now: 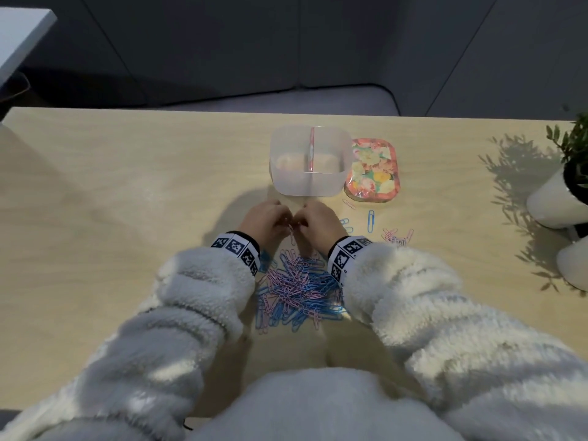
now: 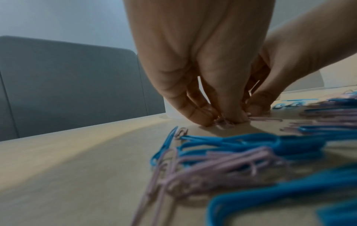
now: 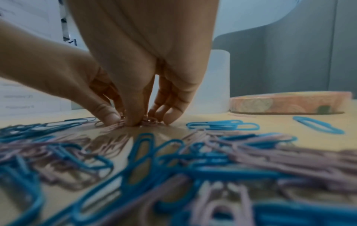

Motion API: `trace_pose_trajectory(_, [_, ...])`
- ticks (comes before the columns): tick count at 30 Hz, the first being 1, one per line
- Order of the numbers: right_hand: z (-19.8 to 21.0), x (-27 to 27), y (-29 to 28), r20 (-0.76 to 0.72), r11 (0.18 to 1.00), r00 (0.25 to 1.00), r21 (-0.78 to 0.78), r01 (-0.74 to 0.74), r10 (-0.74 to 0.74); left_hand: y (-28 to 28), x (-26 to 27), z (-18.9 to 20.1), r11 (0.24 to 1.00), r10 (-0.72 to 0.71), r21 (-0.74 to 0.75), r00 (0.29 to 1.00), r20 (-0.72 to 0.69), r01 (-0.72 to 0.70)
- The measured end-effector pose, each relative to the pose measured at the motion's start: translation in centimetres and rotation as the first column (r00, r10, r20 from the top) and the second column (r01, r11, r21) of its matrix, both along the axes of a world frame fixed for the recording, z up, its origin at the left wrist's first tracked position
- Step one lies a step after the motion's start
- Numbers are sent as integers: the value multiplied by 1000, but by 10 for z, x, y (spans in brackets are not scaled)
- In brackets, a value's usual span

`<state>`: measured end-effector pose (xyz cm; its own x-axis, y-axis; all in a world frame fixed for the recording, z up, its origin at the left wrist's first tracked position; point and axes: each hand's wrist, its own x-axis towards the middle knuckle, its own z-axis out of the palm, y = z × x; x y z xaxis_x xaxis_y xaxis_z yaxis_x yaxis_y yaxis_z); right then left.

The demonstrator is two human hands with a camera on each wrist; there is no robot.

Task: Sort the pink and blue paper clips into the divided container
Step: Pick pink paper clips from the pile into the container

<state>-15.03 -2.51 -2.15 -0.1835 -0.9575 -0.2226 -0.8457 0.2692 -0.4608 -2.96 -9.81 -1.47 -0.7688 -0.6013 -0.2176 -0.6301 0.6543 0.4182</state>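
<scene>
A mixed pile of pink and blue paper clips (image 1: 299, 288) lies on the wooden table (image 1: 127, 192) between my wrists. Beyond it stands the translucent divided container (image 1: 337, 186) with a pink divider (image 1: 311, 148); both halves look empty. My left hand (image 1: 280, 218) and right hand (image 1: 307, 219) meet fingertip to fingertip just in front of the container. In the left wrist view my left hand (image 2: 222, 119) pinches a few pink clips (image 2: 225, 123) against the table. In the right wrist view my right hand (image 3: 142, 120) pinches the same pink clips (image 3: 152, 120).
A floral lid (image 1: 372, 170) lies right of the container. Loose blue clips (image 1: 370, 221) and a small pink heap (image 1: 397, 237) lie right of my hands. Two white plant pots (image 1: 553, 202) stand at the table's right edge. A grey sofa (image 1: 286, 100) lies behind the table.
</scene>
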Motion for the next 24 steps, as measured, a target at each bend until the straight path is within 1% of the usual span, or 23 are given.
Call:
trace_pose_trajectory(5, [-5,3,1,-153,998,987,36,-51,56,1,0,-3,1000,-1,-1,999,43,2])
trace_pose_trajectory(8, [-7,-3,4,-161,996,985,73,-54,65,3,1,-5,999,51,7,998,49,-51])
trace_pose_trajectory(10, [-2,-9,6,-84,998,996,60,-16,21,3,0,-6,996,90,18,994,60,-91])
trace_pose_trajectory(13, [23,-14,2,139,994,986,-54,95,-86,4,-3,-5,995,97,16,991,87,-99])
trace_pose_trajectory(15, [46,-16,-8,240,978,966,-158,138,-97,6,-5,-4,996,84,2,992,93,-84])
trace_pose_trajectory(17, [66,-19,-23,315,958,944,-225,179,-103,8,-6,-4,998,69,-17,993,97,-68])
trace_pose_trajectory(19, [78,-23,-42,323,940,934,-244,238,-153,8,-5,-4,998,60,-22,992,108,-58])
trace_pose_trajectory(22, [84,-27,-65,325,912,916,-250,324,-236,7,-5,-3,997,75,-14,991,110,-73])
trace_pose_trajectory(24, [84,-27,-69,323,912,915,-245,328,-242,7,-5,-3,995,96,-14,990,102,-95])
